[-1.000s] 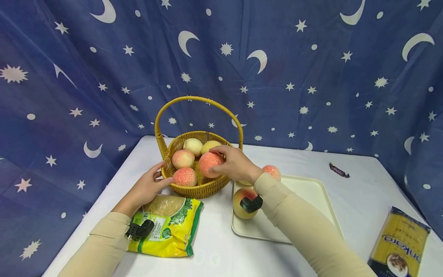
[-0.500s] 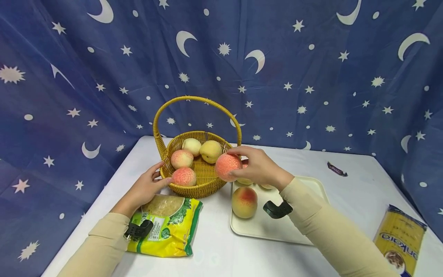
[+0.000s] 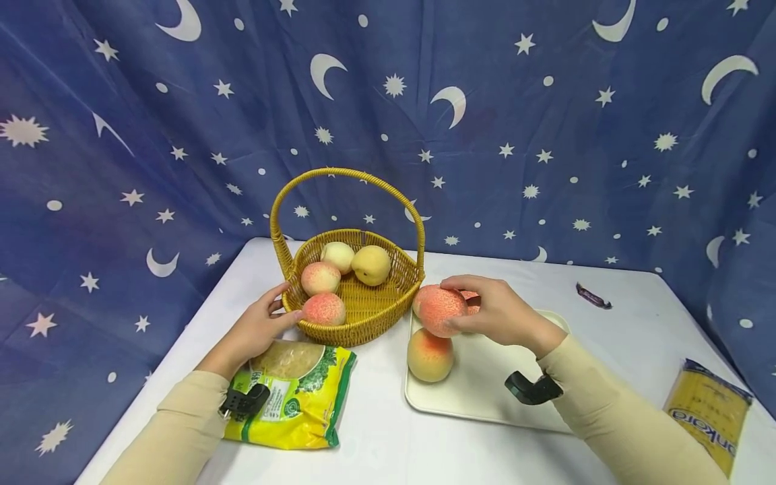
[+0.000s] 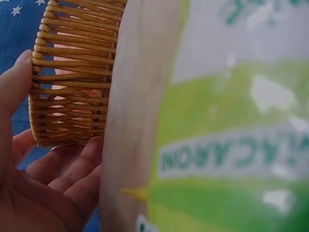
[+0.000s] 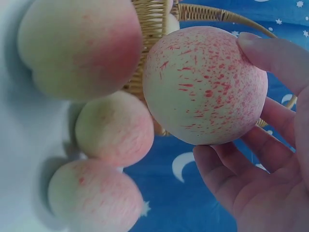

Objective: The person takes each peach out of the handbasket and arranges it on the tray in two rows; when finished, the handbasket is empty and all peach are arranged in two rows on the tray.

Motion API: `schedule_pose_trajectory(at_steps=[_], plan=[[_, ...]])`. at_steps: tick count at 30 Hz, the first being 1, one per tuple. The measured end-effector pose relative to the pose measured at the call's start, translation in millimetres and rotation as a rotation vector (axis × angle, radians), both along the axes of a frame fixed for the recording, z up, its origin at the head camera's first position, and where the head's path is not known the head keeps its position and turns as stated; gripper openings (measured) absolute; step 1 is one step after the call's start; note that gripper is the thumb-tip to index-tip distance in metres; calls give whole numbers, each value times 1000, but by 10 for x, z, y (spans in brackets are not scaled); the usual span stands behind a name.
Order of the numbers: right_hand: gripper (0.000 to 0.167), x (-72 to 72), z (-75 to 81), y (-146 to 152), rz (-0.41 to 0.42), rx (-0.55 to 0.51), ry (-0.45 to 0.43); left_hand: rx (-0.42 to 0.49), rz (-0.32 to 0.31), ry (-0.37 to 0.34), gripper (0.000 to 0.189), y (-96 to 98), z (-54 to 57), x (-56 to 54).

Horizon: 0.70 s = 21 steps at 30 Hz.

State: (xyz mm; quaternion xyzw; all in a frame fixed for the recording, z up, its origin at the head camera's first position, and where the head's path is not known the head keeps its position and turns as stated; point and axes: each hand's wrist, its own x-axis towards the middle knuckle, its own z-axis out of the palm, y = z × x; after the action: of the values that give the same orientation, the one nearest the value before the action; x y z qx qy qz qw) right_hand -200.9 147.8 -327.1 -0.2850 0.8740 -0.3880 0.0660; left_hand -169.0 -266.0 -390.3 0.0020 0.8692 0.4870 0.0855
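My right hand (image 3: 503, 313) grips a speckled pink peach (image 3: 441, 311) between thumb and fingers, over the left part of a cream tray (image 3: 485, 397). In the right wrist view that peach fills the middle, fingertips around its side. Below it on the tray sits a yellow-red peach (image 3: 430, 358); two more are partly hidden behind the hand, and one peach (image 5: 116, 128) shows in the right wrist view. My left hand (image 3: 257, 330) holds the front left side of a wicker basket (image 3: 351, 333), thumb at the rim and fingers along the outside (image 4: 72, 116). Several peaches (image 3: 324, 310) lie inside the basket.
A yellow-green food bag (image 3: 297, 404) lies under the left wrist and fills much of the left wrist view. A tall handle (image 3: 345, 172) arches over the basket. A small purple-wrapped candy (image 3: 593, 296) lies back right; a yellow pack (image 3: 706, 417) lies front right.
My right hand has carried the speckled peach rightward from inside the basket to above the tray. The left hand has stayed at the basket's side.
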Motion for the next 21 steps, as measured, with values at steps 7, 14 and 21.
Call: schedule_pose_trajectory(at_steps=[7, 14, 21], plan=[[54, 38, -93, 202, -10, 7, 30, -6, 4, -7, 86, 9, 7, -11], [54, 99, -181, 321, -16, 14, 33, -9, 0, -1, 87, -3, 5, -2], [57, 141, -276, 432, -51, 39, 16, -6, -2, 0, 85, 12, 16, -4]])
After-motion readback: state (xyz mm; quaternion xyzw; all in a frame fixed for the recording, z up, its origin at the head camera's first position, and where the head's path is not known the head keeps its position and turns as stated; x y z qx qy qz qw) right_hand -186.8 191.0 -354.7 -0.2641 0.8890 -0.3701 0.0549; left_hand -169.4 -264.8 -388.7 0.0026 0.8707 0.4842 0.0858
